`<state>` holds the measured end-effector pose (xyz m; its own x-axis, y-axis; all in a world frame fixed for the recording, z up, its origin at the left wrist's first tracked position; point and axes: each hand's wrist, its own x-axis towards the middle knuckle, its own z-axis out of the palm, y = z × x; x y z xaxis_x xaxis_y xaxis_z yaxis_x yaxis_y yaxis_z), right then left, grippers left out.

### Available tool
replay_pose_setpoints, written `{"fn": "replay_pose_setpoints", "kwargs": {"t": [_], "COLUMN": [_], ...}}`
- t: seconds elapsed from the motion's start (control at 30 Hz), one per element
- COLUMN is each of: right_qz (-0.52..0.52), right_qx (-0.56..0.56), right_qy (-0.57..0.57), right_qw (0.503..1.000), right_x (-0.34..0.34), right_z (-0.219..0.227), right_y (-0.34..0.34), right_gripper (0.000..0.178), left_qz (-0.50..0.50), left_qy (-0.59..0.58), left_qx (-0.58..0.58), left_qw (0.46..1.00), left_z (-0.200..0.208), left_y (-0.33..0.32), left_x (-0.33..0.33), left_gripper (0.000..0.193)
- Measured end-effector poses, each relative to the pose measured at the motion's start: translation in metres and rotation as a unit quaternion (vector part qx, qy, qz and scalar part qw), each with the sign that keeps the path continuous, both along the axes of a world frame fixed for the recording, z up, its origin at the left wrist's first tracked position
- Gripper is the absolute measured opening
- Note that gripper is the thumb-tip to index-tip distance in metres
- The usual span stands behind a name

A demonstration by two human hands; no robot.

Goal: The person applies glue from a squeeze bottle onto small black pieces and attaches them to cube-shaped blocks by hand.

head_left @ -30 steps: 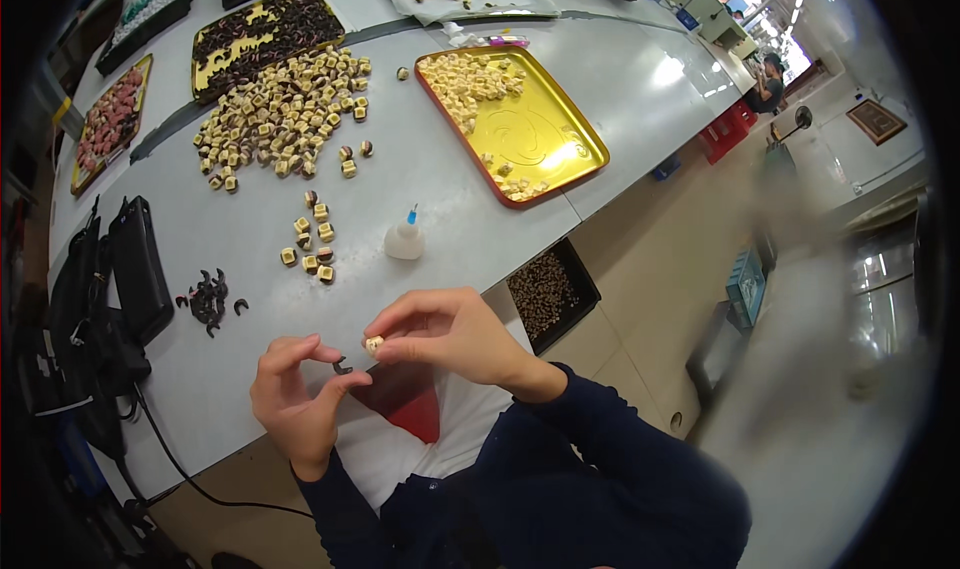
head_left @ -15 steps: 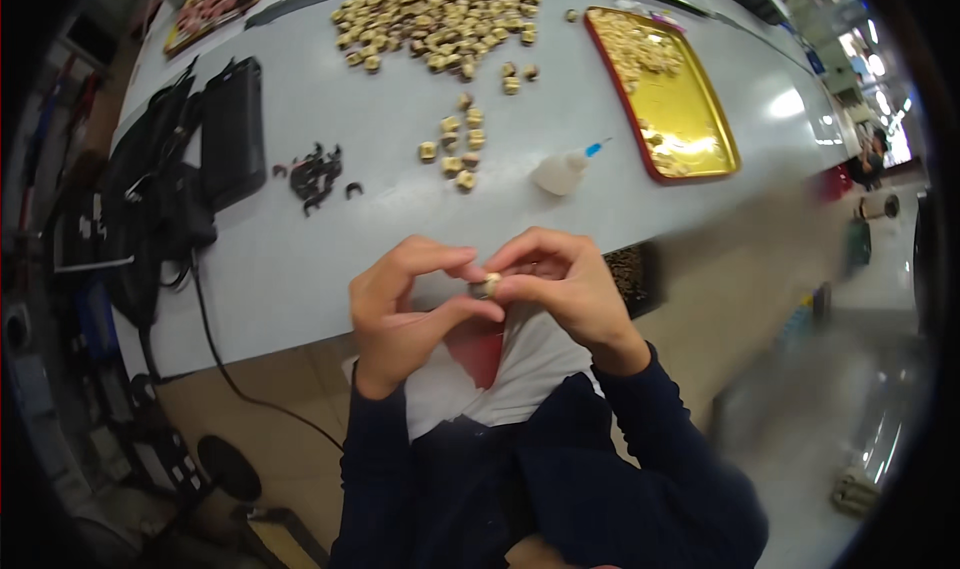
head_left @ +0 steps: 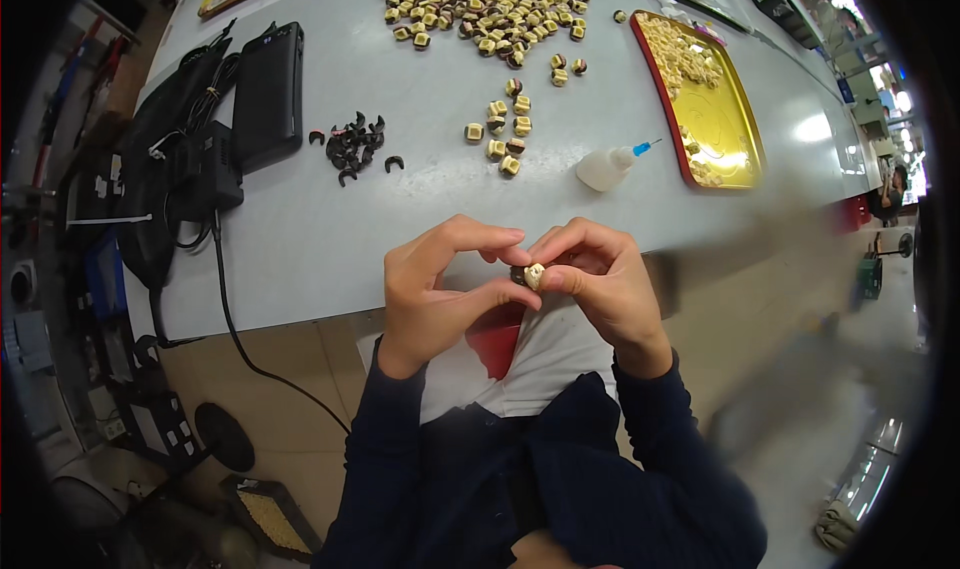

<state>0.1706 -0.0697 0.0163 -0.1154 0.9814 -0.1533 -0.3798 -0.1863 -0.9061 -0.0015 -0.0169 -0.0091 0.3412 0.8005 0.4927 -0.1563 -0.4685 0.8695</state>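
Note:
My left hand (head_left: 432, 287) and my right hand (head_left: 612, 287) meet just off the near edge of the table. Between their fingertips is a small cream and dark brown piece (head_left: 535, 276). The right thumb and fingers pinch its cream side, while the left thumb and index finger curve around the dark side. Fingertips partly cover the piece. Beyond my hands, several cream and brown block-shaped pieces (head_left: 497, 149) lie loose, with a big pile (head_left: 480, 14) of the same kind behind them. A small heap of black C-shaped parts (head_left: 355, 147) rests to the left.
A white squeeze bottle with a blue needle tip (head_left: 605, 169) stands right of the loose pieces. Farther right is a gold tray with a red rim (head_left: 722, 134), holding cream bits. At left sit a black box-shaped device (head_left: 268, 99) and a cable (head_left: 232, 319) hanging over the edge.
The view has shifted, so the table's things appear farther right and slightly higher. Both hands still hold the small piece, and its dark side now shows more plainly.

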Motion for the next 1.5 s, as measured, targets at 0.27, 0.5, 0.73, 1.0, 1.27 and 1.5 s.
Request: {"fn": "replay_pose_setpoints", "kwargs": {"t": [0.27,0.5,0.73,1.0,1.27,1.5], "right_qz": [-0.092,-0.034,-0.041,-0.166,-0.235,-0.303], "right_qx": [-0.032,-0.03,0.032,0.184,0.237,0.342], "right_qy": [0.052,0.04,-0.101,-0.417,-0.452,-0.494], "right_qw": [0.994,0.998,0.993,0.874,0.827,0.739], "right_x": [-0.02,-0.016,-0.011,-0.01,-0.019,0.006], "right_z": [-0.004,0.002,0.004,-0.012,-0.018,-0.023], "right_y": [-0.007,-0.002,0.004,0.017,0.025,0.007], "right_gripper": [0.014,0.017,0.022,0.02,0.03,0.03], "left_qz": [0.044,0.067,0.158,0.258,0.213,0.188], "left_qy": [-0.031,0.0,0.095,0.358,0.419,0.405], "left_qx": [0.022,0.086,0.143,0.172,0.146,0.119], "left_qw": [0.998,0.994,0.972,0.881,0.871,0.887], "left_z": [-0.004,-0.004,0.013,0.023,0.026,0.027], "left_y": [0.0,0.002,0.002,0.048,0.049,0.04], "left_x": [0.005,0.001,-0.005,-0.037,-0.036,-0.033], "left_gripper": [0.04,0.039,0.03,0.022,0.014,0.011]}}
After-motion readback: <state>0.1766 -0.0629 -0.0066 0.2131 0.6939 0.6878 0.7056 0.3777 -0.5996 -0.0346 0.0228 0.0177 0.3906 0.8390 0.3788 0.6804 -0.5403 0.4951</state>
